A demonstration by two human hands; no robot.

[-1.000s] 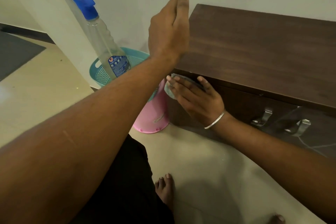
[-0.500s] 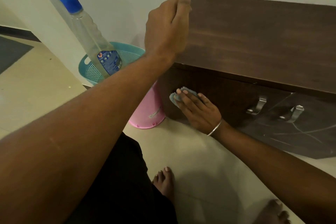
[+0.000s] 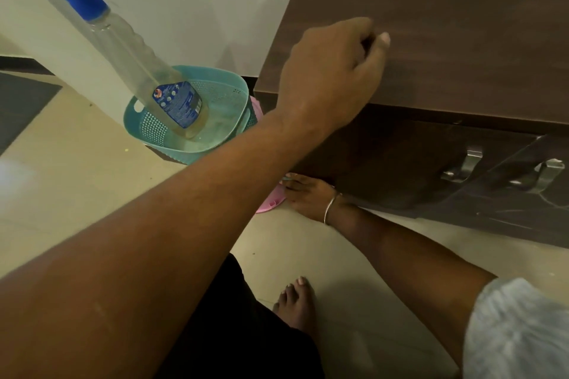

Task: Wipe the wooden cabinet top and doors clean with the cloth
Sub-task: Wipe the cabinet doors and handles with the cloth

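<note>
Pale floor, bare stretch left of cabinet. Left hand over top's front edge, fingers curled loosely. Right hand low against door, fingers flat; cloth hidden.

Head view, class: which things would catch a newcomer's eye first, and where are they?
A long forearm crosses the frame to the left hand on the dark cabinet top. At upper left a blue-capped spray bottle leans in a teal basket. The right hand works low at the cabinet's foot.

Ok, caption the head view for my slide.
Left hand rests on the cabinet top while the right hand reaches low on the cabinet door.
</note>
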